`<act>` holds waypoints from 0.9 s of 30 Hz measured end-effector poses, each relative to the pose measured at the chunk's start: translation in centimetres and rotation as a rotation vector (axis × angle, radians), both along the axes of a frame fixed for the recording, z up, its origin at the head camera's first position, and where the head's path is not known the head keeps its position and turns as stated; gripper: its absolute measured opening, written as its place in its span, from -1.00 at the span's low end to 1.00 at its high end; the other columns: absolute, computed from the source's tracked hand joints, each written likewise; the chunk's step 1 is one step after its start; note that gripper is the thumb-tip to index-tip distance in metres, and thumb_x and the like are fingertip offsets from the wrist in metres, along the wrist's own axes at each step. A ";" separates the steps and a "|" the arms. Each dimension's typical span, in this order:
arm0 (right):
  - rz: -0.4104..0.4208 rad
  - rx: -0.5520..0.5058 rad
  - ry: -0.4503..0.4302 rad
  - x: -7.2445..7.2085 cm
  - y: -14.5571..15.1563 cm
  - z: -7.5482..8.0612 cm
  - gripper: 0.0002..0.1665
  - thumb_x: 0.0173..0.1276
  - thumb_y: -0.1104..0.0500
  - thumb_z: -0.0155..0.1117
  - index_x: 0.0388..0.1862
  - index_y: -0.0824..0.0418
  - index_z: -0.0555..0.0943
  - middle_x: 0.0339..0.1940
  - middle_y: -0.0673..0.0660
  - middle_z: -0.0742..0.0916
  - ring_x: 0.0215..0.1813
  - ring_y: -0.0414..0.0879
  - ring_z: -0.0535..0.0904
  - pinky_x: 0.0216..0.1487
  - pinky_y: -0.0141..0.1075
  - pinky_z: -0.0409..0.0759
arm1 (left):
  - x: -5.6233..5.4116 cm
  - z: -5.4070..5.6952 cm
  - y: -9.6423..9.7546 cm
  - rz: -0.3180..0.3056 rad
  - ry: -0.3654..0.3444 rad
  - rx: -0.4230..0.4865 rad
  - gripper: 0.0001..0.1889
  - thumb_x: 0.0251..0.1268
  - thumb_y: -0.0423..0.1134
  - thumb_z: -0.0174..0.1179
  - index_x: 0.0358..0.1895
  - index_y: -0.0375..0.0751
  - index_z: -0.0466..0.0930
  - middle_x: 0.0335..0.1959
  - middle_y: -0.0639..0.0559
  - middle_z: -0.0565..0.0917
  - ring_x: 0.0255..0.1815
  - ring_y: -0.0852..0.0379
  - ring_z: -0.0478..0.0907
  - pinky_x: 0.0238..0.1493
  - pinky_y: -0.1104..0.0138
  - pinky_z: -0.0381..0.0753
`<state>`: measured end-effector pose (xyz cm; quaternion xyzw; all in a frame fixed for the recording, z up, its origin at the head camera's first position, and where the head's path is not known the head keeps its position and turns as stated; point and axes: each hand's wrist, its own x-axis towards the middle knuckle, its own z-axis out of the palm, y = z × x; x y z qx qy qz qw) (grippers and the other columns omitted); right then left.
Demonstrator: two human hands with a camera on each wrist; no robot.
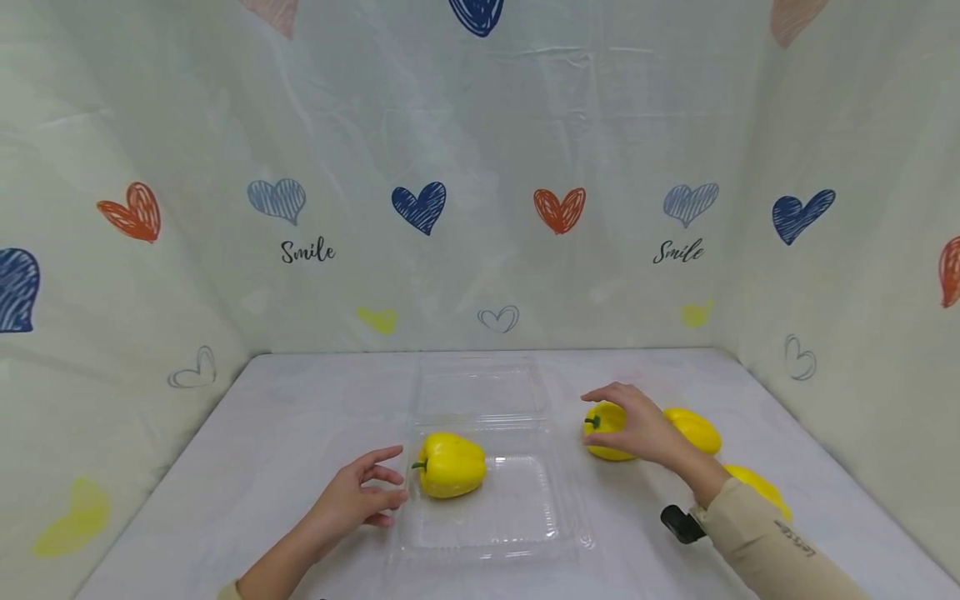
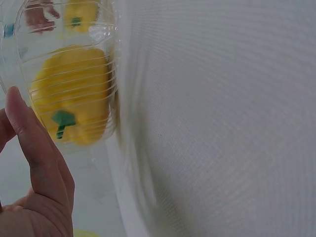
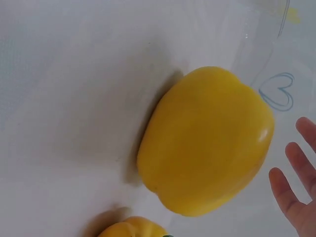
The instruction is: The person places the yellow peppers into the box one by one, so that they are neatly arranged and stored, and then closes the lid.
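A yellow bell pepper (image 1: 452, 467) with a green stem lies on its side in the left part of a clear plastic clamshell box (image 1: 517, 512). Beside the box's left wall is my left hand (image 1: 362, 497), fingers loosely extended; the left wrist view shows the pepper (image 2: 74, 89) through the ribbed wall. My right hand (image 1: 641, 427) reaches over another yellow bell pepper (image 1: 610, 419), thumb and fingers spread wide around it. In the right wrist view the fingers (image 3: 284, 190) are apart, and a large yellow pepper (image 3: 207, 143) fills the middle.
The box's lid (image 1: 480, 392) lies folded back, away from me. Right of my right hand sits a yellow pepper (image 1: 693, 430), and one more (image 1: 761, 490) is partly hidden behind my sleeve. A black wrist device (image 1: 681, 524) hangs under the right wrist. Heart-printed sheets enclose the white table (image 1: 300, 417).
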<state>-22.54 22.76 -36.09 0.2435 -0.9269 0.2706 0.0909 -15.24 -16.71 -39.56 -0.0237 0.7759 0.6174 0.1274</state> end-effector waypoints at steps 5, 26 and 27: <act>0.000 0.001 0.006 -0.4 0.9 -0.8 -0.40 -0.06 0.10 0.54 0.01 0.20 0.58 -0.04 0.12 0.62 0.07 0.13 0.41 0.12 0.07 0.37 | 0.1 0.0 0.1 0.002 -0.001 -0.005 -0.27 0.06 -0.33 0.36 0.33 -0.28 0.23 -0.18 -0.12 0.50 -0.40 0.03 0.56 -0.35 0.21 0.66; -0.005 0.001 -0.100 -0.9 3.3 -2.1 -0.50 -0.02 0.23 0.51 -0.06 0.13 0.54 0.01 0.13 0.52 0.06 0.13 0.43 0.12 0.09 0.38 | 0.2 0.1 0.1 0.004 -0.001 0.000 -0.26 0.05 -0.32 0.36 0.34 -0.27 0.23 -0.18 -0.13 0.50 -0.37 0.02 0.57 -0.34 0.20 0.66; -0.001 0.007 -0.102 -0.9 3.4 -2.0 -0.49 -0.02 0.25 0.50 -0.05 0.14 0.54 0.02 0.14 0.52 0.06 0.13 0.43 0.12 0.09 0.38 | 0.2 0.1 0.1 0.005 -0.003 -0.001 -0.26 0.05 -0.32 0.36 0.34 -0.27 0.23 -0.18 -0.12 0.50 -0.37 0.01 0.57 -0.34 0.20 0.66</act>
